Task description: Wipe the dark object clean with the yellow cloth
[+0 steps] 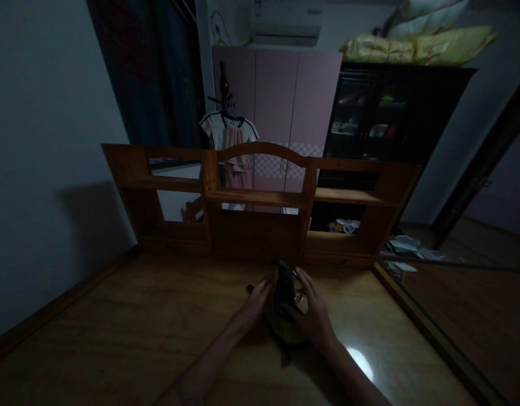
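A small dark bag [285, 330] with olive-yellow panels and black straps lies on the wooden surface [158, 327], its mouth towards my right hand. My left hand [256, 301] is closed on the bag's left edge. My right hand [316, 316] curves around the bag's mouth, thumb at the rim and fingers bent. Between its thumb and fingers shows a shiny, partly clear object [299, 294]; the dim light hides what kind it is. Part of the bag's right side is hidden behind my right hand.
A low wooden shelf unit [260, 196] stands along the far edge of the surface. Beyond it are a pink wardrobe [276, 96], a dark glass-door cabinet [369, 118] and hanging clothes [234, 135]. A raised wooden edge [424, 321] runs along the right; a wall [52, 169] is left.
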Available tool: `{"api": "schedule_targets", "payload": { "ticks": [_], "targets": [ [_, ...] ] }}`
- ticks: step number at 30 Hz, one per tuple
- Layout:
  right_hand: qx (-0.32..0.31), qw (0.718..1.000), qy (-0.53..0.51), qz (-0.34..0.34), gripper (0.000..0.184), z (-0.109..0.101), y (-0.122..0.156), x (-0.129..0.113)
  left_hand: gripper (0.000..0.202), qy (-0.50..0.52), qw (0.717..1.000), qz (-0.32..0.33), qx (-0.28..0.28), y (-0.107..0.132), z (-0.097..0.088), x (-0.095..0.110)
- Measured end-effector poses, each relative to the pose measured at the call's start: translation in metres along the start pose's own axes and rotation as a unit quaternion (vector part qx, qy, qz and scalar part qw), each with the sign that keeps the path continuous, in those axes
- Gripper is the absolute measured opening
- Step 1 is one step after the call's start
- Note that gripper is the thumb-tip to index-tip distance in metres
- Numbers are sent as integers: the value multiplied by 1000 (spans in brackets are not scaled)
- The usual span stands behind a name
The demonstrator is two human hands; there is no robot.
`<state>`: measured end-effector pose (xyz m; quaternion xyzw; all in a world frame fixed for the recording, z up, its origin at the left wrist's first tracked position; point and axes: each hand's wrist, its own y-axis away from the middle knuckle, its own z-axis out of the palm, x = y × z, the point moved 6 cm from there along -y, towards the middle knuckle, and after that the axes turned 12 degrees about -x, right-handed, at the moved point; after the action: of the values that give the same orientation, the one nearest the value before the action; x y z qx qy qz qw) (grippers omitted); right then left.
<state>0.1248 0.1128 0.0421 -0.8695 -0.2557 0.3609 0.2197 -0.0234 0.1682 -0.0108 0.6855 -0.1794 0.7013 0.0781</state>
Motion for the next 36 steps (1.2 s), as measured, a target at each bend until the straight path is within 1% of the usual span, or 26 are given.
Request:
{"api": "schedule_targets", "payload": {
  "ticks": [3,5,7,10,13,17,20,22,26,28,31,32,34,36],
  "targets": [
    [-16,999,17,-24,71,3,0,-8,42,-106,994,20,7,1,1,3],
    [-26,998,32,-43,71,6,0,-14,39,-153,987,38,9,3,2,5],
    [-37,997,43,-54,70,9,1,-17,38,-164,985,59,7,3,3,8],
    [-57,995,43,-71,70,15,2,-19,43,-153,985,79,10,3,3,9],
    [-69,993,37,-85,71,18,1,-20,49,-140,986,88,26,2,-1,7],
    [-77,993,25,-84,71,18,0,-22,50,-137,986,66,70,1,-9,3],
    [-82,994,5,-66,71,16,1,-21,37,-152,983,49,88,2,-11,4],
    [-85,995,-11,-52,73,15,2,-20,30,-181,978,44,97,3,-12,7],
    [-82,995,-17,-50,74,15,3,-19,36,-233,966,18,113,5,-14,9],
    [-82,995,-4,-65,71,17,4,-20,40,-211,973,21,93,5,-13,7],
    [-87,992,20,-85,67,22,4,-21,44,-120,991,65,17,1,-4,3],
    [-91,991,26,-92,66,23,4,-22,47,-81,994,78,3,1,-2,1],
    [-104,988,35,-108,66,25,4,-23,56,-7,996,85,-2,-1,-1,-7],
    [-119,984,47,-121,67,26,5,-24,62,42,996,77,-7,-3,1,-17]
  ]
}}
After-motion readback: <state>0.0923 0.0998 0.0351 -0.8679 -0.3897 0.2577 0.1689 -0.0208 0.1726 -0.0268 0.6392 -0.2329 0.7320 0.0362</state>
